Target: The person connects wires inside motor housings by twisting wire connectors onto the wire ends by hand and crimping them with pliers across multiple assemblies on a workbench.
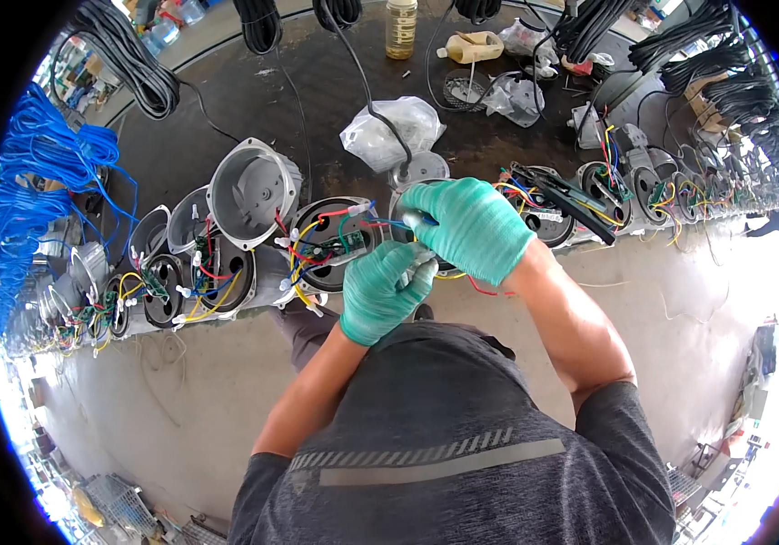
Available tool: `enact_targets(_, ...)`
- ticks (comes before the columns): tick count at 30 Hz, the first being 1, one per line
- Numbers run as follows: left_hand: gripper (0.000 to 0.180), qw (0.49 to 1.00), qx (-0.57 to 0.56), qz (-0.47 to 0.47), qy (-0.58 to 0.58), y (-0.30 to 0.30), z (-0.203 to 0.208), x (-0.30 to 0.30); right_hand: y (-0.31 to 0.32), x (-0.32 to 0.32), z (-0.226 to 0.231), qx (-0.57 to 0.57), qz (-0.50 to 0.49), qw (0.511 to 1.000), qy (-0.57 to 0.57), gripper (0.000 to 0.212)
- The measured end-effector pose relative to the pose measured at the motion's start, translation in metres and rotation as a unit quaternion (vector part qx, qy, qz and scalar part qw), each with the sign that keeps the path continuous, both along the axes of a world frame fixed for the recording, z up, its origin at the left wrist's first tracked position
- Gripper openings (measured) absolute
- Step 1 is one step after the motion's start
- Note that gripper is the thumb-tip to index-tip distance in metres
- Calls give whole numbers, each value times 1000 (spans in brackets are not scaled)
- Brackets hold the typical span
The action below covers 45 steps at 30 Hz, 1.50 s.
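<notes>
My two gloved hands work close together over a row of round grey metal housings at the bench edge. My right hand (471,227) is closed in a pinch, its fingertips at a blue wire (391,222). Just below and to the left, my left hand (385,289) is curled closed; what lies between its fingers is hidden. Left of them, an open housing (321,216) holds a small green circuit board (350,242) with red, yellow and blue wires and white connectors. The housing beneath my hands is mostly covered.
A deep empty housing (258,193) stands at the left. Dark-handled pliers (580,209) lie across housings at the right. Behind are a clear plastic bag (394,129), a bottle of yellowish liquid (400,29) and coiled black cables (130,64). Blue cable coils (35,182) hang far left.
</notes>
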<state>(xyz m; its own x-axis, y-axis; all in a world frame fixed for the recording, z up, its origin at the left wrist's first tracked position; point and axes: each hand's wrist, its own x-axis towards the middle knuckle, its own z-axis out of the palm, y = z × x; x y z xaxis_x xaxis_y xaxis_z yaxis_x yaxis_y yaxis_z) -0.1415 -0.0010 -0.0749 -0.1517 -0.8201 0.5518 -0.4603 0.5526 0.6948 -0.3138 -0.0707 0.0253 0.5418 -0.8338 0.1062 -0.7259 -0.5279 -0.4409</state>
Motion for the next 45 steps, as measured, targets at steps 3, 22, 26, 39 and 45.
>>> enact_targets(3, 24, 1000, 3, 8, -8, 0, 1, -1, -8, 11, -2, 39, 13, 997, 58, 30)
enact_targets(22, 26, 998, 48, 16, 45, 0, 4, -7, 28, -49, 2, 102, -124, 972, -169, 19)
enact_targets(26, 30, 999, 30, 17, 23, -2, 9, -5, 53, -54, -6, 111, -100, 965, -216, 18)
enact_targets(39, 57, 997, 63, -2, 40, -1, 4, 1, 97, -145, 18, 241, -50, 952, -181, 34)
enact_targets(45, 52, 997, 53, 3, 54, 0, 4, -2, 82, -95, 29, 16, -146, 985, -86, 33)
